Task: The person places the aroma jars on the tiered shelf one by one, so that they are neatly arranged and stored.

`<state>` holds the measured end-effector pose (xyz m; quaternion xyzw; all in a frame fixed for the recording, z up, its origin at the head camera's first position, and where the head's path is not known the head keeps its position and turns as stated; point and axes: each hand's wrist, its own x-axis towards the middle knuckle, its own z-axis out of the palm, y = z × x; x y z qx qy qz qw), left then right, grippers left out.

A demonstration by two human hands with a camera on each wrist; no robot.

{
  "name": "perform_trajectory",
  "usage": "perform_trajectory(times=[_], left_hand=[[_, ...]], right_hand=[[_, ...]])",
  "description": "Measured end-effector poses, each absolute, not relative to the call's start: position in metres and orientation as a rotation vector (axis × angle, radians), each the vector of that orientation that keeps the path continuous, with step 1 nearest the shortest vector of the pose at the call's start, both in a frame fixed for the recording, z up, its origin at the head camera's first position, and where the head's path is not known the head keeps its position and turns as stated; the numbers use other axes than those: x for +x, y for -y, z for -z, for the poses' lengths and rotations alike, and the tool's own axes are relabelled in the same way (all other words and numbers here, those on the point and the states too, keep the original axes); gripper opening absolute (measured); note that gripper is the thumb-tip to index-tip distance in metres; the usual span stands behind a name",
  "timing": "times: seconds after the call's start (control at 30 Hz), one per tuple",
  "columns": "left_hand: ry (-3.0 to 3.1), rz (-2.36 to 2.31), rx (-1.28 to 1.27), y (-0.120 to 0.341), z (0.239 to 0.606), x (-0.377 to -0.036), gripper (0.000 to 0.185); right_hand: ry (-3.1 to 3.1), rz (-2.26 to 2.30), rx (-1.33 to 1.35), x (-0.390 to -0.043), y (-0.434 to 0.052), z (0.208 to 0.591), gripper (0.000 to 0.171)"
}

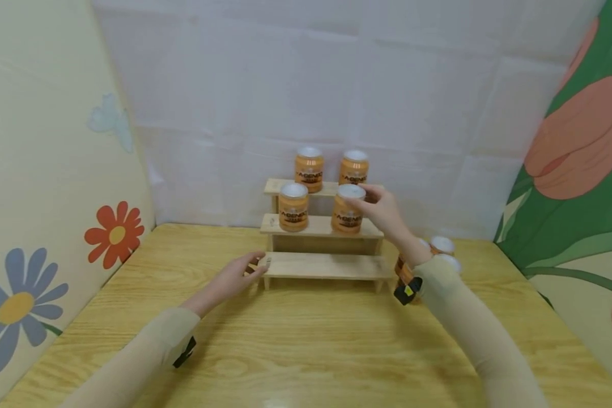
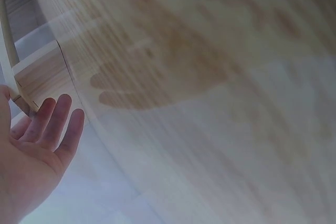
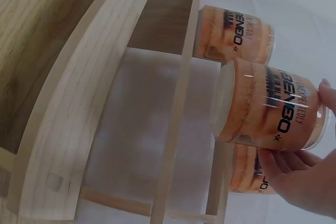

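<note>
My right hand (image 1: 385, 212) grips an orange can (image 3: 281, 108) near its pale lid, thumb on one side and fingers on the other. The can is upright at the right of the middle step of a three-tier wooden display shelf (image 1: 326, 266). A matching can (image 1: 293, 209) stands at the left of that step. On the top step are two more, a left can (image 1: 309, 170) and a right can (image 1: 353, 167). My left hand (image 1: 234, 277) touches the left end of the lowest step, its fingers (image 2: 55, 121) loosely extended by the board's corner.
Several more cans (image 1: 442, 245) stand on the wooden table (image 1: 296, 345) to the right of the shelf, partly hidden by my right forearm. A white cloth backdrop (image 1: 306, 73) hangs behind the shelf. Flower-patterned panels flank the table on the left (image 1: 46, 187) and right (image 1: 581, 170).
</note>
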<state>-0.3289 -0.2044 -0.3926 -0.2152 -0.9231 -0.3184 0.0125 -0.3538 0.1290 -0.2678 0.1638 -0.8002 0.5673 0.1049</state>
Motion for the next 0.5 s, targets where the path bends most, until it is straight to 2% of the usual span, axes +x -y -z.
perform_trajectory(times=[0.23, 0.5], left_hand=[[2.88, 0.995, -0.656, 0.203, 0.391, -0.33, 0.054], [2.882, 1.0, -0.641, 0.203, 0.394, -0.33, 0.054]], right_hand=[[2.386, -1.656, 0.498, -0.367, -0.113, 0.273, 0.063], [2.402, -1.614, 0.467, -0.377, -0.103, 0.284, 0.06]])
